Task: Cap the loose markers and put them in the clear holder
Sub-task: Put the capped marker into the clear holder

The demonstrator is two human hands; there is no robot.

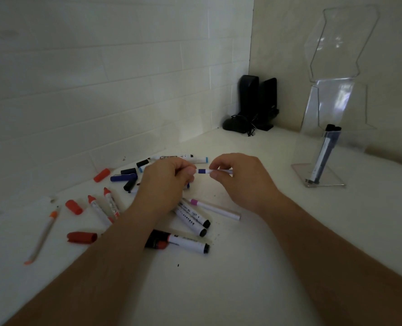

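Worktop (254,267): white, and bare across the lower middle and right of the frame between the two forearms; tiled walls close it off along the upper left and at the corner in the upper middle.
Clutter: loose markers and caps spread over the left and centre, under and around the left forearm — red caps (74,207) at the left, black-tipped markers (190,220) just below the hands.
Corner: black speakers (257,102) stand well apart from the hands.
Clear holder (320,175): right of the frame, near the wall, with dark markers (324,154) leaning upright in it; open worktop lies between it and the right hand.
Purple marker (215,171): held level above the worktop in the centre of the frame, spanning the gap between the hands.
Left hand (164,182): fingers curled shut around the marker's left end — whether a cap is inside the grip cannot be told.
Right hand (240,177): thumb and fingers pinching the white barrel.
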